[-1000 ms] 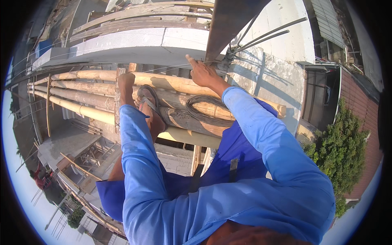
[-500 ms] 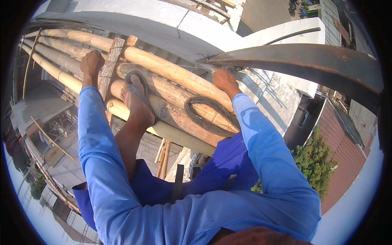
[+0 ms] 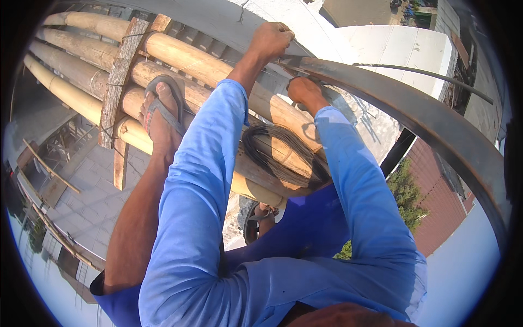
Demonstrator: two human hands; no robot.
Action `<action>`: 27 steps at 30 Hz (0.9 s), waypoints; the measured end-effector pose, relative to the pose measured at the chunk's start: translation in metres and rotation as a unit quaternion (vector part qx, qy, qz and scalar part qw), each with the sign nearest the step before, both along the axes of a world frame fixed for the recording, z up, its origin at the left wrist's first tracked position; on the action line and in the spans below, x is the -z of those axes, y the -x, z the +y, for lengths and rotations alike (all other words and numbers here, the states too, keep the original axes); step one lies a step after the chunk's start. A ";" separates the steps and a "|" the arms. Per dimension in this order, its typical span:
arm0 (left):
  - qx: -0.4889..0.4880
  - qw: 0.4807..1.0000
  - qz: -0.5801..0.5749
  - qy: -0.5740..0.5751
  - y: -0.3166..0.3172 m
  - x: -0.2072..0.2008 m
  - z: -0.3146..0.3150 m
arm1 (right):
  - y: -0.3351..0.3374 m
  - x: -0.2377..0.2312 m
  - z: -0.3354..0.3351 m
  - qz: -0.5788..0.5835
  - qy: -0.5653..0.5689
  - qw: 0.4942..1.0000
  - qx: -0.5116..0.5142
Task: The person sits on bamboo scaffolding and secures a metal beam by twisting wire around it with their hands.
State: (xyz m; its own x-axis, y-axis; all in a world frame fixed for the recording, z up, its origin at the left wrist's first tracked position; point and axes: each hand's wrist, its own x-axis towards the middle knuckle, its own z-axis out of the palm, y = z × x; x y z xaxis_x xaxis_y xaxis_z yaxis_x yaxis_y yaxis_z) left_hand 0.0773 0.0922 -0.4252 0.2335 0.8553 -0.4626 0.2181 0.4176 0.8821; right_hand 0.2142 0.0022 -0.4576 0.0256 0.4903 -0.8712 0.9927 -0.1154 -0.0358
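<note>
My left hand (image 3: 271, 41) is closed in a pinch just above the near end of a dark steel beam (image 3: 403, 101); a thin tie wire, clear between my hands a moment earlier, hardly shows at the fingers. Below that beam end, my right hand (image 3: 306, 94) is closed, knuckles up, around something small and dark that I cannot make out. A coil of thin dark wire (image 3: 280, 155) lies over the bamboo poles (image 3: 188, 62), close by my right forearm. My sandalled foot (image 3: 163, 106) presses on the poles.
A rough wooden batten (image 3: 122, 76) crosses the poles, tied with wire. White block walls (image 3: 392, 46) stand beyond, with a thin rod (image 3: 425, 73) projecting. Far below lie a paved floor (image 3: 103, 201), a red-brown roof (image 3: 430, 191) and a bush (image 3: 403, 201).
My left hand has swung right from beside the batten to the beam's end. The right hand stays near the beam, slightly shifted. The view has tilted, and the poles sit higher at left.
</note>
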 end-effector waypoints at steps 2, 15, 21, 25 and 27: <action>0.024 0.999 0.019 -0.012 0.001 -0.001 0.009 | -0.003 0.006 0.001 -0.012 -0.002 0.999 -0.045; 0.190 0.948 0.245 -0.067 0.013 0.062 0.019 | 0.012 0.065 0.008 -0.020 -0.006 0.998 -0.066; 0.068 0.941 0.327 0.054 0.005 0.093 0.024 | -0.003 0.120 0.008 0.012 0.024 0.999 -0.020; 0.050 0.934 0.337 0.107 0.010 0.096 0.030 | -0.005 0.160 0.005 0.037 -0.003 0.991 -0.126; 0.086 0.928 0.321 0.167 -0.002 0.081 0.038 | -0.027 0.205 -0.003 0.028 -0.010 0.983 -0.182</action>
